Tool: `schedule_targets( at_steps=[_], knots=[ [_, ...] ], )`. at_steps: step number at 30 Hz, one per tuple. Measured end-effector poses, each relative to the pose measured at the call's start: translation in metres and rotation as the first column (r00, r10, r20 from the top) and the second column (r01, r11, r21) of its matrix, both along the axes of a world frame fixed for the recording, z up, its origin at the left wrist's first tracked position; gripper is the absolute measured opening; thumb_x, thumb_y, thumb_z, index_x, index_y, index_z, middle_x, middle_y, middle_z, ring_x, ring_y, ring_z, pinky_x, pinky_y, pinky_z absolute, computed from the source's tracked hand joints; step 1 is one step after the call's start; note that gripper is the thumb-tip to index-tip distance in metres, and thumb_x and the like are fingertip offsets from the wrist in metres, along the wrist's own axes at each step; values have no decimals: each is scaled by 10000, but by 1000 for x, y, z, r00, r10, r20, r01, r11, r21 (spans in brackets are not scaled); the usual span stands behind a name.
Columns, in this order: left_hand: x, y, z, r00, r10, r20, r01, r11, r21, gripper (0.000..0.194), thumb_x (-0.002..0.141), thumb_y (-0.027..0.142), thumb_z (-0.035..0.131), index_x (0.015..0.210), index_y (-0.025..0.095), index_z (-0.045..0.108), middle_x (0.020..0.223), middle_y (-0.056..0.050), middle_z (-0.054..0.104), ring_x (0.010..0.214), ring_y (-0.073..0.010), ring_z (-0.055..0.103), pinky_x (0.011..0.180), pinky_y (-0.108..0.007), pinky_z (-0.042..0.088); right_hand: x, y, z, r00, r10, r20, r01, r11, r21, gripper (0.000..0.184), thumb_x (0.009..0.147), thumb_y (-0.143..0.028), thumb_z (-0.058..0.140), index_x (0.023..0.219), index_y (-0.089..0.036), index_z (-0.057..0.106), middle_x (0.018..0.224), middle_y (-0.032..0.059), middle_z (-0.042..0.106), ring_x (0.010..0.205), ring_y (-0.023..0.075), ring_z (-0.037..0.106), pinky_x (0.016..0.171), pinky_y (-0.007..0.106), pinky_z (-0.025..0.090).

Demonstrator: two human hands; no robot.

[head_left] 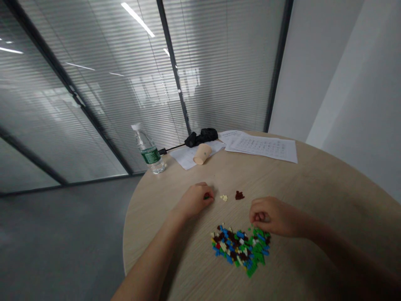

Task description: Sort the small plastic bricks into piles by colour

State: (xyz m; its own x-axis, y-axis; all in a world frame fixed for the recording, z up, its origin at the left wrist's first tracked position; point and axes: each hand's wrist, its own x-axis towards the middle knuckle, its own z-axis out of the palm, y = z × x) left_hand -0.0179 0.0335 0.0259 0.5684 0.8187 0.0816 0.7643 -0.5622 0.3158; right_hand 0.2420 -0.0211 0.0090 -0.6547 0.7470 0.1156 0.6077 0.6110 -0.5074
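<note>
Left hand (194, 200): curled, fingers over small green brick (206, 196), on tabletop (316, 184).
Right hand (272, 216): fingers pinched narrow; held item cannot be told.
Brick pile (240, 246): just below right hand.
Cream bricks (223, 197), brown bricks (239, 195): between hands, ahead.

Ahead and to your left runs a glass partition (94, 104) with slatted horizontal blinds (225, 75) behind it, divided by dark metal frames (173, 67). Strip-light reflections (138, 19) streak across the glass. To your right stands a plain white wall (319, 62), and a smooth grey floor (62, 217) stretches out on your left. In front of you curves a round, pale wood-grain surface (344, 196), its edge set against that floor.
</note>
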Motion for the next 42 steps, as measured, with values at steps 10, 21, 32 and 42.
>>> schedule_targets(
  at_steps=[10, 21, 32, 42],
  knots=[
    [0, 0, 1, 999, 21, -24, -21, 999, 25, 114, 758, 203, 539, 790, 192, 649, 837, -21, 592, 767, -142, 541, 677, -223, 401, 1, 0, -1, 1000, 3, -8, -3, 1000, 6, 94, 690, -123, 541, 706, -164, 625, 670, 8, 576, 610, 113, 521, 560, 207, 370],
    [1, -1, 2, 999, 29, -33, -27, 998, 49, 117, 768, 215, 529, 781, 200, 644, 844, -13, 598, 768, -141, 547, 664, -223, 400, -1, 1, -2, 999, -47, 1, 47, 999, 13, 101, 694, -117, 527, 703, -167, 614, 685, 11, 579, 593, 111, 514, 559, 211, 365],
    [1, -1, 1, 1000, 24, -20, -22, 998, 66, 107, 763, 200, 541, 782, 194, 647, 833, -19, 593, 774, -143, 549, 683, -226, 412, -1, 2, -3, 998, -67, 7, 66, 998, 11, 106, 659, -89, 523, 687, -167, 589, 679, 2, 571, 596, 110, 508, 567, 211, 358],
    [25, -21, 14, 935, -163, 315, 184, 982, -37, 132, 832, 223, 524, 801, 164, 638, 787, -13, 606, 721, -112, 537, 678, -216, 406, -14, -3, 6, 978, -81, -190, 130, 956, 263, 105, 732, -99, 489, 744, -178, 557, 703, 21, 593, 667, 135, 546, 636, 238, 401]
  ],
)
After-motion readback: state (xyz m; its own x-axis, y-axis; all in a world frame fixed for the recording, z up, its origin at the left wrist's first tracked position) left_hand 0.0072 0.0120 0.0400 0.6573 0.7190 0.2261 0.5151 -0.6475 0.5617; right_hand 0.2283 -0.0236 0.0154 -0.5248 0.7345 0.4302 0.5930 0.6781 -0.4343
